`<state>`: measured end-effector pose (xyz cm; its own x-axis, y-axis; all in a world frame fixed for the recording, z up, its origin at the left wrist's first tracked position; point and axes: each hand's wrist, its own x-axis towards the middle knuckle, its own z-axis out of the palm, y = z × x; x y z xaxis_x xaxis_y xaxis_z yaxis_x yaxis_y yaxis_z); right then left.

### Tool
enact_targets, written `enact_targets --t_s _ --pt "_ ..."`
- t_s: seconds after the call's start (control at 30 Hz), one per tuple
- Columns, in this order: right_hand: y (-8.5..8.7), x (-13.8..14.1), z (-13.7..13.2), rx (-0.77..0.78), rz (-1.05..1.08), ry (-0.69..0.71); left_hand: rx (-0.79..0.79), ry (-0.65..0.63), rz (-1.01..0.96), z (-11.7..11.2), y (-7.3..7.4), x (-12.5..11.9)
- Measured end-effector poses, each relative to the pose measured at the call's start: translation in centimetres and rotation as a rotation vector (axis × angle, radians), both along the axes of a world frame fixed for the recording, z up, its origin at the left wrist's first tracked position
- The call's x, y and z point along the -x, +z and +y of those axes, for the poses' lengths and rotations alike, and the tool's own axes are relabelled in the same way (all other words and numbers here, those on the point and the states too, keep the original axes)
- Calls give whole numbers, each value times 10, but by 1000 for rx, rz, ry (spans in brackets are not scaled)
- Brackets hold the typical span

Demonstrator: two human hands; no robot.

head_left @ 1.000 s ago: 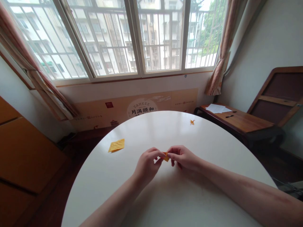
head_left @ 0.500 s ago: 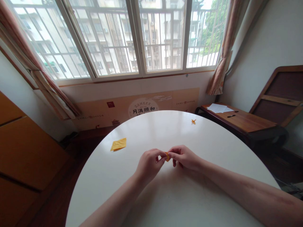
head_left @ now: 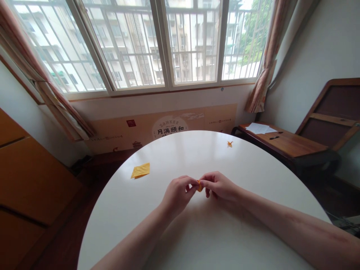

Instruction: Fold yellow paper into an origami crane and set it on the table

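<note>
Hands: left hand [head_left: 177, 193] and right hand [head_left: 219, 187] meet fingertip to fingertip, each with thumb and forefinger pinched tight on the same tiny orange paper piece [head_left: 199, 185].
Where it is: the paper piece is held just above the white round table [head_left: 197, 240], in the middle of the near half.
Doing it well: looks like a small crease being pressed, so I'd keep both pinches close to the fold line, line the edges up before squeezing, and run a nail along it rather than tug.
Containers: no box or tray that I can see. The spare orange squares [head_left: 140, 170] lie straight on the table, far left of the hands.
Other bits: a small folded orange figure [head_left: 230, 143] sits at the far right edge, well apart.
Side bench: white sheets [head_left: 260, 128] and a dark pen [head_left: 273, 137] on the wooden top.
</note>
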<state>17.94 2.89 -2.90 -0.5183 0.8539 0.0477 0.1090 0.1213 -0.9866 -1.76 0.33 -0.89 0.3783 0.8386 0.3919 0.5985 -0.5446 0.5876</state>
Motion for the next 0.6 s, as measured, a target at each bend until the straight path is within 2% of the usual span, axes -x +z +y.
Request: enact_targets --t_s 0.6 --pt "3 -1 -3 -5 -17 1 -3 -3 -3 -2 0 -1"
